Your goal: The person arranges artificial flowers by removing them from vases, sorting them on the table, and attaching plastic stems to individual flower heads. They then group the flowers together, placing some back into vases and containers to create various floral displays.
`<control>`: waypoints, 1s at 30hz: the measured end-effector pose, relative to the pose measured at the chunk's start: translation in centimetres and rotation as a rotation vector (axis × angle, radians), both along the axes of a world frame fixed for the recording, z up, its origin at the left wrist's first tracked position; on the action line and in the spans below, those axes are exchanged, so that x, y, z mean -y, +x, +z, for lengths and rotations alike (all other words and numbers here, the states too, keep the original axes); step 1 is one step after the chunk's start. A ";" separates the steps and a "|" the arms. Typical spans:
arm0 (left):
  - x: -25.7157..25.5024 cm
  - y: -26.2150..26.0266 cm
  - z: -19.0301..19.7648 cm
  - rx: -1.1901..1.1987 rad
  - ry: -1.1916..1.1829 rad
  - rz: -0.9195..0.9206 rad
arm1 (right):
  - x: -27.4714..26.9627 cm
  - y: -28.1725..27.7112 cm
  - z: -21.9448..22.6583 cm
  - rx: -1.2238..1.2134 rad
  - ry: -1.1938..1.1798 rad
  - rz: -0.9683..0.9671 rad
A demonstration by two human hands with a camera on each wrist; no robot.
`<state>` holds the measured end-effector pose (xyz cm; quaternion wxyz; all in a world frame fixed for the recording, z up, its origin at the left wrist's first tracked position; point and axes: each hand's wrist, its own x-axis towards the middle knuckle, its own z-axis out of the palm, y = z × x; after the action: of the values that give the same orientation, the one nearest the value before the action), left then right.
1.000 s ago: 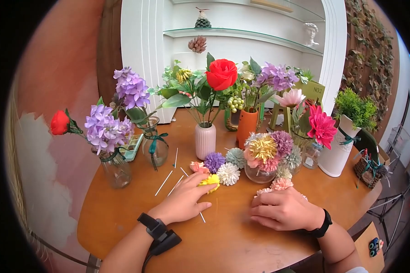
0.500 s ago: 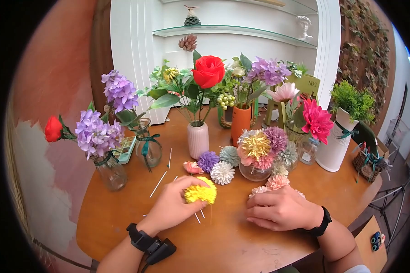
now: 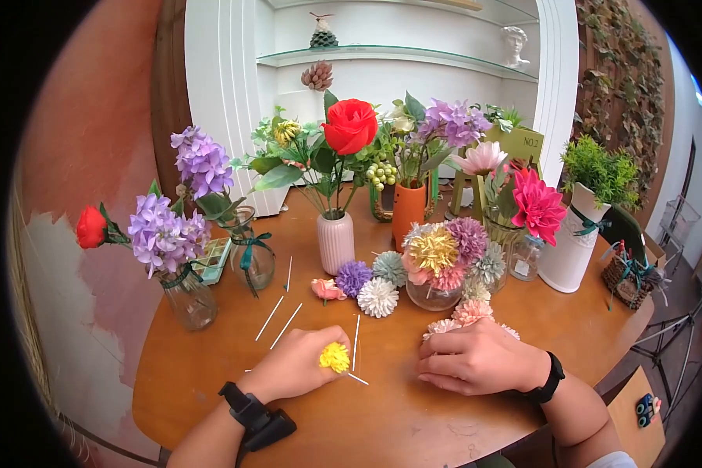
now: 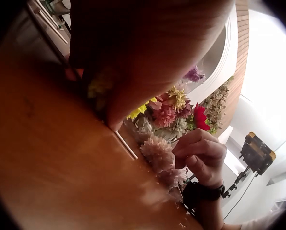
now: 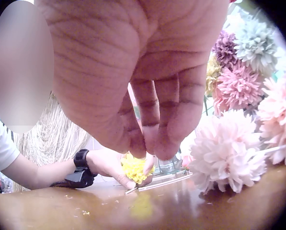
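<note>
Yellow and fluffy, a flower (image 3: 334, 359) is gripped by the left hand (image 3: 291, 365) toward the tabletop's (image 3: 398, 409) front edge, its top uncovered, perhaps so it isn't squashed. Beside pink flowers (image 3: 473, 311), nothing is held by the loosely bent right hand (image 3: 478, 360).

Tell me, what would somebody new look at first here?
Probably the big red flower, standing tall in the pink vase near the back of the table. Next might be the bright yellow flower, held in the left hand at the front. Then maybe the hot-pink flower on the right, by the white vase.
</note>
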<state>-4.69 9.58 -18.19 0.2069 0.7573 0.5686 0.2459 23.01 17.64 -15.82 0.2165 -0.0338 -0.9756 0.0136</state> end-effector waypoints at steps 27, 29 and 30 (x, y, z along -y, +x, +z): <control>1.9 -1.0 0.9 -0.314 -0.030 0.066 | 0.3 -0.1 0.3 0.036 -0.039 0.015; 2.0 -0.8 0.6 -0.328 -0.002 0.041 | 0.2 -0.1 0.2 0.040 -0.034 0.013; 2.0 -0.7 0.5 -0.342 0.025 0.015 | 0.1 -0.1 0.1 0.030 -0.030 0.023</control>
<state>-5.35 7.61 -17.70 0.0959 0.7861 0.5982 0.1220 22.92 17.54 -15.77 0.2012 -0.0263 -0.9787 0.0304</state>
